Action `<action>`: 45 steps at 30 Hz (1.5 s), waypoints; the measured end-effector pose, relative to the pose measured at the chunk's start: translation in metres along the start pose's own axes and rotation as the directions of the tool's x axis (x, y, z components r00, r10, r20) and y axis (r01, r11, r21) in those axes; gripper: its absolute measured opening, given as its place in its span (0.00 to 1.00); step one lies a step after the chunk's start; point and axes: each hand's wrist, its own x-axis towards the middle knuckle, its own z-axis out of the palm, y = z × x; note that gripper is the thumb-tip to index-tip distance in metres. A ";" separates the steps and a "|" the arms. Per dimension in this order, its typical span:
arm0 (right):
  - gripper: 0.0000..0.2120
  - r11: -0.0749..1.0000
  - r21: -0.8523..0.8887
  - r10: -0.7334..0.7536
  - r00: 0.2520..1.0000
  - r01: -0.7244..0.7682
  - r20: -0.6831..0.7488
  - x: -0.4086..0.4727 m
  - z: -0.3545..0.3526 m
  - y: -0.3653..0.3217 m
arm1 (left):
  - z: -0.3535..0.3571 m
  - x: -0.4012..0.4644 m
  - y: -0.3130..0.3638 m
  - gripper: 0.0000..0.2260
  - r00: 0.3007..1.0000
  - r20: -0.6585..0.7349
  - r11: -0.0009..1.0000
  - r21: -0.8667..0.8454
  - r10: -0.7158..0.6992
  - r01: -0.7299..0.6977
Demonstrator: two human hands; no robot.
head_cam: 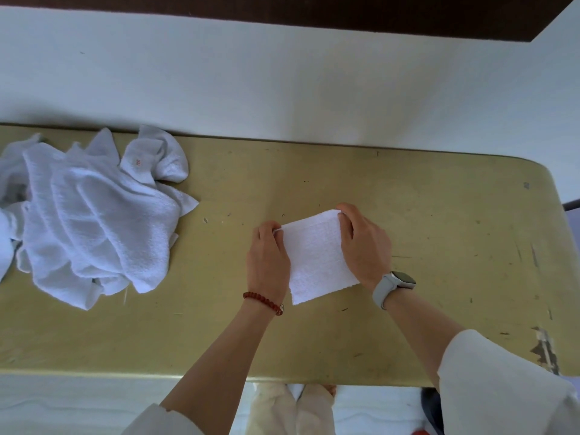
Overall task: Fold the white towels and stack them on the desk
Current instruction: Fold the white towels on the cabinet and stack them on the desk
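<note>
White terry cloth, folded into a small square (317, 255), lies on your desk (439, 246) a little right of the middle, turned slightly so its far edge runs up toward the right. Your left hand (266, 259) sits along its left side, fingers curled with the tips pinching the far left corner. Your right hand (364, 243) covers the right side, fingers bent down over the far right corner and gripping it. Both palms lie along the side edges of the folded towel, and its near edge shows free between your wrists.

On your left wrist you wear a red bead bracelet (263, 301); on your right, a watch with a pale grey strap (392, 285). White sleeves (489, 387) are pushed back up both forearms.

Well apart from the folded towel, at the left end of the desk, a heap of unfolded white towels (91, 218) lies crumpled, with one corner reaching back to the wall edge and a small reddish mark on a patch near its top. Part of the heap runs out of view on the left.

The desk top is a worn yellow-olive, scuffed and chipped, most heavily near its rounded right end. Behind it stands a white wall (282, 83) with a dark brown band above. Below the near edge you can see your feet in light footwear (295, 406) on a pale floor.
</note>
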 end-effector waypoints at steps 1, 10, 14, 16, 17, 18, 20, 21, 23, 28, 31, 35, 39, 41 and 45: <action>0.12 1.000 -0.001 -0.011 1.000 0.011 -0.002 0.001 0.000 -0.001 | 0.000 0.001 0.001 0.09 1.000 0.004 1.000 0.004 0.000 0.000; 0.13 0.995 -0.096 0.024 0.997 -0.017 0.069 0.012 0.006 0.000 | -0.003 0.008 0.011 0.08 0.998 0.055 0.985 0.169 -0.042 0.032; 0.14 0.990 -0.135 0.040 0.995 -0.028 0.089 0.012 0.006 0.000 | -0.003 0.012 0.011 0.11 0.997 0.070 0.941 0.338 -0.023 -0.002; 0.14 0.993 -0.114 0.027 0.997 -0.019 0.075 0.009 0.006 -0.001 | -0.005 0.013 0.009 0.13 0.997 0.063 0.935 0.354 -0.037 0.012; 0.14 0.996 -0.089 0.028 0.997 -0.021 0.072 0.007 0.005 -0.001 | -0.006 0.012 0.008 0.14 0.998 0.058 0.942 0.334 -0.040 0.019; 0.15 0.998 -0.055 0.032 0.997 -0.028 0.072 0.006 0.004 0.000 | -0.007 0.012 0.006 0.15 0.998 0.046 0.954 0.298 -0.037 0.021; 0.16 0.999 0.014 0.049 0.996 -0.050 0.073 0.006 0.000 0.002 | -0.009 0.007 0.002 0.15 1.000 -0.001 0.978 0.206 0.004 -0.004; 0.17 0.998 0.034 0.051 0.997 -0.053 0.056 0.004 -0.002 0.003 | -0.009 0.002 -0.001 0.14 0.998 -0.029 0.983 0.175 0.063 -0.057; 0.17 0.999 -0.017 -0.044 0.997 0.043 -0.071 -0.003 -0.008 0.004 | -0.007 -0.008 -0.008 0.14 0.968 -0.079 0.953 0.210 0.238 -0.217; 0.20 0.862 -0.332 -0.427 0.902 0.383 -0.069 -0.015 -0.002 0.006 | 0.009 -0.025 -0.020 0.16 0.871 0.015 0.794 0.403 0.492 -0.455; 0.22 0.823 -0.409 -0.373 0.918 0.394 0.134 -0.014 0.008 0.000 | 0.016 -0.024 -0.025 0.17 0.861 0.082 0.751 0.453 0.502 -0.481; 0.24 0.855 -0.414 -0.231 0.944 0.312 0.235 -0.021 0.012 0.009 | 0.016 -0.020 -0.025 0.21 0.876 0.181 0.727 0.497 0.447 -0.474; 0.27 0.894 -0.365 -0.181 0.955 0.259 0.234 -0.035 0.019 0.023 | 0.018 -0.019 -0.028 0.23 0.859 0.286 0.673 0.535 0.425 -0.511; 0.28 0.905 -0.357 -0.159 0.963 0.231 0.219 -0.037 0.021 0.022 | 0.020 -0.020 -0.029 0.24 0.853 0.304 0.660 0.541 0.425 -0.521; 0.29 0.888 -0.409 -0.131 0.969 0.208 0.207 -0.037 0.021 0.020 | 0.021 -0.017 -0.028 0.25 0.846 0.324 0.645 0.548 0.424 -0.533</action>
